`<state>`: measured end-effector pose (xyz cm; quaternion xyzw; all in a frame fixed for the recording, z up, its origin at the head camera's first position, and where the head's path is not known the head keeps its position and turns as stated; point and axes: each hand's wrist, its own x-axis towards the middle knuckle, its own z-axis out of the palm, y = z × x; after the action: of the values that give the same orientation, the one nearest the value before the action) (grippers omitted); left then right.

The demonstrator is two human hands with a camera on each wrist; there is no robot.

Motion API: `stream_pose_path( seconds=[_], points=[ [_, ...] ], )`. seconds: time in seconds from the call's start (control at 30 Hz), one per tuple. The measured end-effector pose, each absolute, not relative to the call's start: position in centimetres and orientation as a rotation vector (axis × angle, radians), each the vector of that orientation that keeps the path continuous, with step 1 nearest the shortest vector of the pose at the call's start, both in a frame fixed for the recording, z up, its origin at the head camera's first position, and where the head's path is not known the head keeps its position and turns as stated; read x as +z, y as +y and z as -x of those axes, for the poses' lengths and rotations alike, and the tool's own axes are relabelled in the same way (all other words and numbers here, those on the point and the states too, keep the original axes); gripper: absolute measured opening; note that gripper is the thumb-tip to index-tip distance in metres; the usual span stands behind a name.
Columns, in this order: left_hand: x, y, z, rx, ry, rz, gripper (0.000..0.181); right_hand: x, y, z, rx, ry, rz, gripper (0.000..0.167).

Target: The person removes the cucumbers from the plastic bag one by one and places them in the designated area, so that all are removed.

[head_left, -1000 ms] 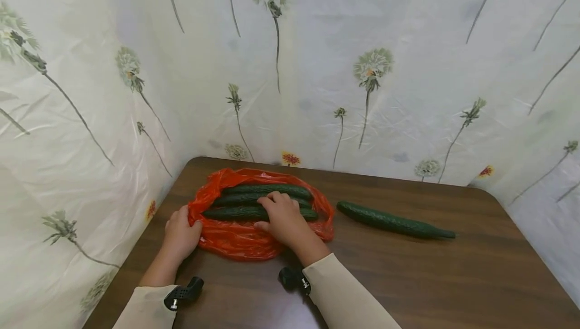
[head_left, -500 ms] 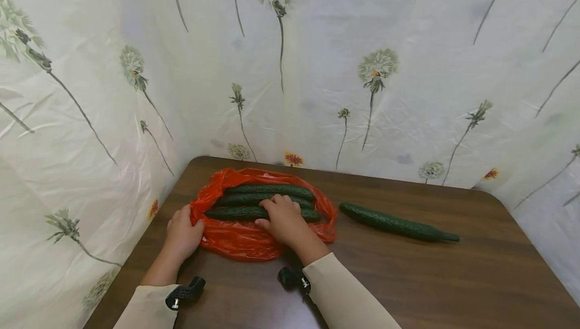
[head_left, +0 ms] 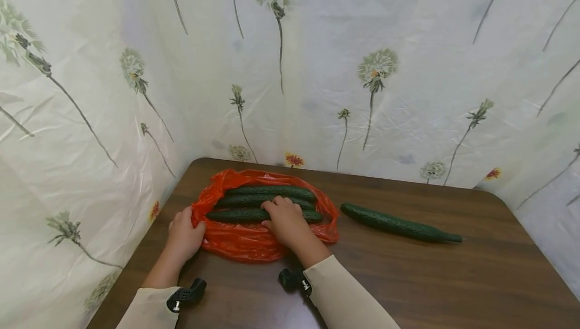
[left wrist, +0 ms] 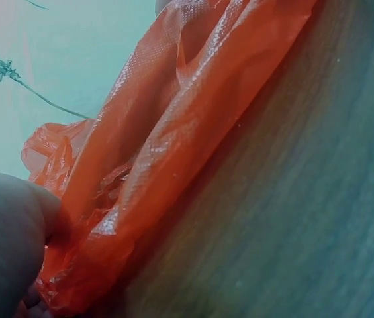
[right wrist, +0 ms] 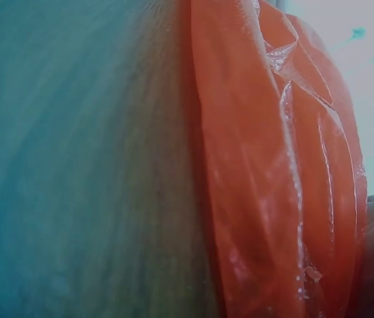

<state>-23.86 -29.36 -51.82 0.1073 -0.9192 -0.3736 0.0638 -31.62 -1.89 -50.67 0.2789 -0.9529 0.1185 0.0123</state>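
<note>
An orange-red plastic bag (head_left: pixel 244 246) lies spread on the table in the head view, its mouth facing up. Inside, 3 dark green cucumbers rest side by side, the nearest cucumber (head_left: pixel 240 214) a little apart from the others. My left hand (head_left: pixel 185 236) pinches the bag's left edge between thumb and fingers. Curled over the nearest cucumber, my right hand (head_left: pixel 287 223) grips it near its right half; the fingertips are partly hidden. In the left wrist view the bag wall (left wrist: pixel 167 152) runs up from my thumb. The right wrist view shows mostly the bag's side (right wrist: pixel 259 172).
One more cucumber (head_left: pixel 399 224) lies on the brown wooden table (head_left: pixel 408 278), right of the bag. A flower-patterned sheet (head_left: pixel 317 67) hangs behind the table and along its left side.
My right hand has shifted slightly to the right with the nearest cucumber, and the gap behind that cucumber looks wider. My left hand keeps its hold on the bag; the view has shifted slightly.
</note>
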Motion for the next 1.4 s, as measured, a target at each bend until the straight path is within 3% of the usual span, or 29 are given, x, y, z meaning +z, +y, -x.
stream_pose_path(
  seconds=[1.4],
  points=[
    [-51.5,-29.1,23.7,-1.1,-2.782,-0.31,0.05,-48.9,-0.4,30.2,0.298,-2.816,-0.898,0.045]
  ],
)
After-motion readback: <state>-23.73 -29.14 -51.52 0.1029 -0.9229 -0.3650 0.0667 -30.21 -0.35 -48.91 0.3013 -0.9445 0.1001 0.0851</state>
